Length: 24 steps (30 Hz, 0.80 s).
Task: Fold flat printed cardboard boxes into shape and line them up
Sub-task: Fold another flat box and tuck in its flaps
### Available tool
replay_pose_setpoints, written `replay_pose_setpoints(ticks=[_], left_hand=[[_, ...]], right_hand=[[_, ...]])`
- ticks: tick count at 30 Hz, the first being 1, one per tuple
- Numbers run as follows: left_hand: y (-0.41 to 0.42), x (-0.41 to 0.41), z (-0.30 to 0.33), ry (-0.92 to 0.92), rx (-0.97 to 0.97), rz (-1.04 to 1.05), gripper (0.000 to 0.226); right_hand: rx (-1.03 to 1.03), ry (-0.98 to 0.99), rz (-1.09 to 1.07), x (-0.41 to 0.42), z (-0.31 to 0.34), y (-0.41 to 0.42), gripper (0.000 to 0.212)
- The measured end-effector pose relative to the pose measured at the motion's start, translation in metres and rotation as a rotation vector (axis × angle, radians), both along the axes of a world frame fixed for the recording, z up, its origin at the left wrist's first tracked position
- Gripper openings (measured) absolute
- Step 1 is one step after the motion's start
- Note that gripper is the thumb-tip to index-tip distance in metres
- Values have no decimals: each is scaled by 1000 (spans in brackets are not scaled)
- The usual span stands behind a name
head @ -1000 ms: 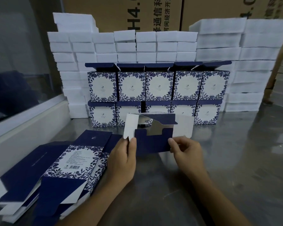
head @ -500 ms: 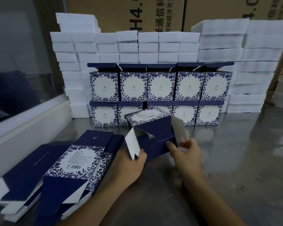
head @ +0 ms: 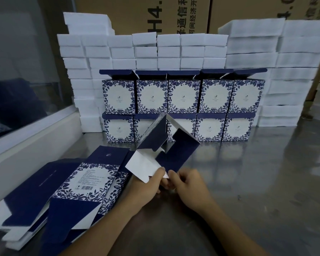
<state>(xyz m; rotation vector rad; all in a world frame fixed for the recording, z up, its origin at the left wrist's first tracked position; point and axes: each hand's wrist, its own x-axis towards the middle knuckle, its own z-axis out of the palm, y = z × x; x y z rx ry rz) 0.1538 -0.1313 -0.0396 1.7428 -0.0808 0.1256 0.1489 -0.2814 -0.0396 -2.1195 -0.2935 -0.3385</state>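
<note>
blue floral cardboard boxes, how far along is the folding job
Done: ten folded blue floral printed boxes stand lined up in two stacked rows of five against the white foam blocks. In hand: the left hand and right hand both grip a half-opened navy and white carton, flaps still loose. Left: a pile of flat printed blanks lies on the steel table.

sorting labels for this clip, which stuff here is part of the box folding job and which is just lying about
Part of the job:
- half-folded box, held by left hand and right hand
- stack of flat boxes at the left
- folded boxes lined up in two rows

Just lying about:
- white foam blocks stacked behind
- brown cartons at the back
- metal table
</note>
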Motion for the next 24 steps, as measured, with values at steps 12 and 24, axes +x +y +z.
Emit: replay_pose_setpoints(ticks=[12,24], left_hand=[[2,-3,0,99,56,23,50],[1,-5,3,84,17,25,41]], right_hand=[[270,-67,-113,4,4,-10,53],[423,-100,-223,14,8,-30,58]])
